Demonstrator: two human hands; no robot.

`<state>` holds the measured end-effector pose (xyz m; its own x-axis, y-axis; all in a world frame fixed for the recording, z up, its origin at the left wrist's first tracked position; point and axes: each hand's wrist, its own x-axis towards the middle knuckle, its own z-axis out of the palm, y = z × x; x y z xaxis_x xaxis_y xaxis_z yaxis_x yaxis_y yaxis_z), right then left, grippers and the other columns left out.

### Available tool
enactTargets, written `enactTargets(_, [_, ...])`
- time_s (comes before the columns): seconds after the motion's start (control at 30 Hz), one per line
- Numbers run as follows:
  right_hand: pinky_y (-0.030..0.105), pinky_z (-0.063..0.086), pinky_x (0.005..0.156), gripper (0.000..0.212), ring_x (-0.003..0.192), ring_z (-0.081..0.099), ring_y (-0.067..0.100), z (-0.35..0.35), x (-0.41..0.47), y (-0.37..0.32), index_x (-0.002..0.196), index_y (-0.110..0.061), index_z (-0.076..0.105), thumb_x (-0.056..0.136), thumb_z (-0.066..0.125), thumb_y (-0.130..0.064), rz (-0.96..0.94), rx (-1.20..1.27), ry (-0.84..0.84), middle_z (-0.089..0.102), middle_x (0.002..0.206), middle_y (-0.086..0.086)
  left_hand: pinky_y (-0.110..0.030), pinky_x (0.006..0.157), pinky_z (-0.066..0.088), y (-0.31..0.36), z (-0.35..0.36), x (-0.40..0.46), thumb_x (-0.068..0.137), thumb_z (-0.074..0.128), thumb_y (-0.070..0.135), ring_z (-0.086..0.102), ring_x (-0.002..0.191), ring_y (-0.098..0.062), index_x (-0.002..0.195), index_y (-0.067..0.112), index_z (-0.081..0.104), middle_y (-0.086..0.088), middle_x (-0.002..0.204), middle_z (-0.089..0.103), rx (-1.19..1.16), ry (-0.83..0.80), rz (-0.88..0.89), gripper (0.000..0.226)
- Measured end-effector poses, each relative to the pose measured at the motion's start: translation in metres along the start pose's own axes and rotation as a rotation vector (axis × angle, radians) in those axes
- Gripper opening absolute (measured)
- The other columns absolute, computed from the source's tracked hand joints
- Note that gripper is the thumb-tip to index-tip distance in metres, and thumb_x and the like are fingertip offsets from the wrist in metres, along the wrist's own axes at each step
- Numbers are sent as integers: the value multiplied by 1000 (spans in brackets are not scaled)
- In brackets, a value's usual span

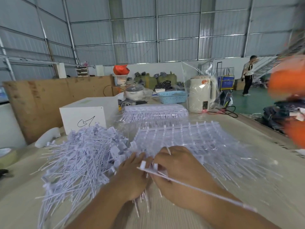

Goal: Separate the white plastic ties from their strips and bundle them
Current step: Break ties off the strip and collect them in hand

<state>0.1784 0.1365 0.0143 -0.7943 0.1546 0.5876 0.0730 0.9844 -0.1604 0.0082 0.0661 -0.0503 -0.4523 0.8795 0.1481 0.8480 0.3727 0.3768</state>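
A big heap of loose white plastic ties [82,157] lies on the table at the left. Sheets of ties joined to their strips [189,139] are stacked in the middle and right. My left hand [132,177] grips a bunch of ties whose ends stick out below it. My right hand [176,169] holds a long white strip [198,184] that runs across my right wrist toward the lower right. The two hands touch near the table's front.
A white box [85,113] stands behind the heap. Wrapped packs of ties [155,111], a blue basket [172,96] and a cream kettle [202,95] sit further back. A tape roll [7,156] lies at the left edge. A person [247,75] stands far right.
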Motion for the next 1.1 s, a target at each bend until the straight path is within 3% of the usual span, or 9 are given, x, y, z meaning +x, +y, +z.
enactTargets(0.1, [31, 40, 68, 13, 76, 58, 22, 4, -2, 9, 87, -24, 45, 88, 55, -32, 83, -2, -50, 59, 80, -3, -46, 108, 36, 12, -11, -6, 93, 47, 7, 48, 126, -20, 118, 21, 63, -1, 127, 59, -240, 54, 140, 33])
enactTargets(0.23, [31, 43, 77, 13, 89, 59, 22, 14, -5, 26, 97, -25, 46, 92, 50, -37, 208, -15, -161, 56, 95, -5, -4, 81, 34, 26, -31, -16, 83, 49, 33, 53, 95, 20, 91, 19, 77, 30, 89, 65, -561, 356, 124, 32])
enactTargets(0.37, [35, 50, 80, 28, 94, 60, 20, 16, -4, 30, 108, -23, 54, 89, 56, -43, 319, 82, -250, 51, 104, -2, -9, 78, 41, 34, -40, -27, 82, 46, 63, 62, 86, 4, 92, 39, 71, 20, 86, 68, -667, 189, 293, 37])
enactTargets(0.47, [39, 50, 82, 29, 93, 58, 20, 18, -5, 27, 102, -23, 53, 85, 60, -45, 317, 144, -272, 46, 103, -2, -19, 65, 42, 35, -36, -28, 76, 53, 67, 56, 68, 0, 97, 41, 67, 16, 74, 63, -438, -11, 316, 36])
enactTargets(0.57, [37, 49, 91, 48, 104, 54, 18, 19, -5, 29, 115, -26, 49, 78, 66, -51, 315, 171, -364, 45, 115, -2, -26, 60, 39, 32, -31, -24, 82, 61, 53, 48, 56, 0, 88, 42, 67, 17, 63, 57, -295, -24, 262, 14])
enactTargets(0.67, [31, 39, 106, 98, 132, 43, 17, 16, -4, 37, 150, -34, 11, 75, 70, -57, 428, 317, -377, 27, 154, -4, -24, 56, 37, 26, -32, -23, 88, 66, 41, 44, 51, 0, 87, 42, 68, 18, 58, 54, -323, -38, 223, 3])
enactTargets(0.73, [34, 39, 107, 107, 135, 41, 17, 15, -4, 40, 151, -42, -4, 76, 72, -51, 513, 399, -281, 19, 159, -7, -22, 54, 37, 24, -34, -23, 88, 65, 43, 46, 51, 0, 88, 44, 67, 18, 59, 55, -343, -44, 207, 2])
enactTargets(0.93, [14, 43, 67, 73, 93, 47, -13, 18, -2, 39, 144, -38, 27, 83, 67, -32, 505, 396, 69, 32, 123, -22, -22, 56, 37, 21, -33, -22, 90, 62, 39, 49, 51, 3, 73, 47, 62, 24, 59, 57, -289, -27, 136, 19])
enactTargets(1.1, [10, 41, 77, 20, 93, 55, 4, 11, 0, 29, 99, -26, 66, 83, 70, -15, 313, 438, 404, 53, 108, -15, -22, 54, 39, 17, -38, -17, 88, 65, 25, 48, 49, -2, 74, 36, 66, 17, 57, 57, -424, 199, 36, 18])
